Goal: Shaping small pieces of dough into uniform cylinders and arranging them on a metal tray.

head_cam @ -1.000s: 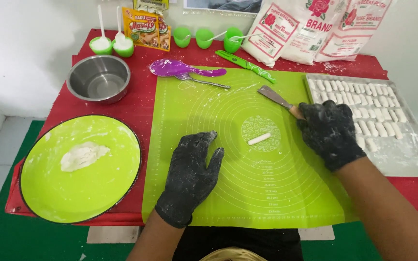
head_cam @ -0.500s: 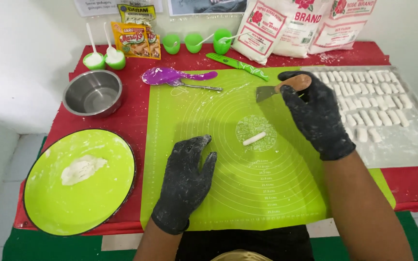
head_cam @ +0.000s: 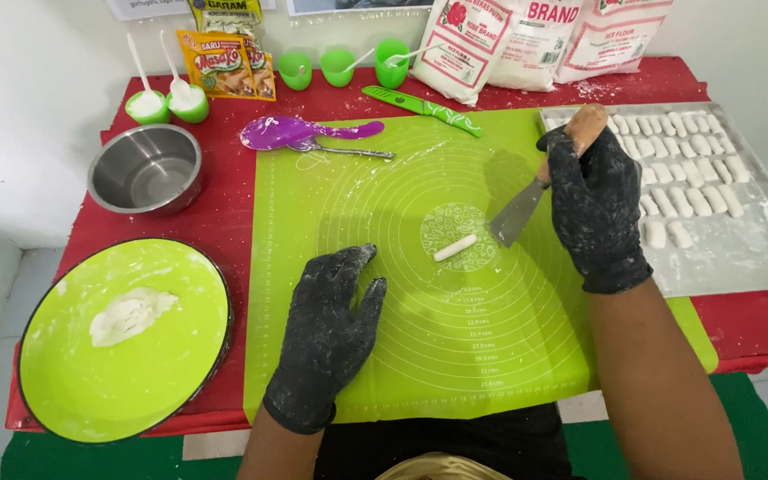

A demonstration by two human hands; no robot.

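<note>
— So, nearest us, what's the left hand (head_cam: 326,333) doing?
— It lies flat, fingers spread, on the green mat (head_cam: 357,373), probably pinning it to the red surface (head_cam: 215,218).
— And the dough piece (head_cam: 454,248)?
— It sits alone at the mat's centre, touched by nothing.
— The right hand (head_cam: 593,209)?
— It's clenched round the scraper (head_cam: 526,206), blade angled down just beside the dough, seemingly poised to cut or lift it.
— Beyond?
— A tray (head_cam: 740,258) with rows of finished pieces.

Black, flour-dusted gloves, a lime-green mat (head_cam: 384,356) with pale concentric rings, white dough piece (head_cam: 454,248), red table (head_cam: 215,213).
</note>
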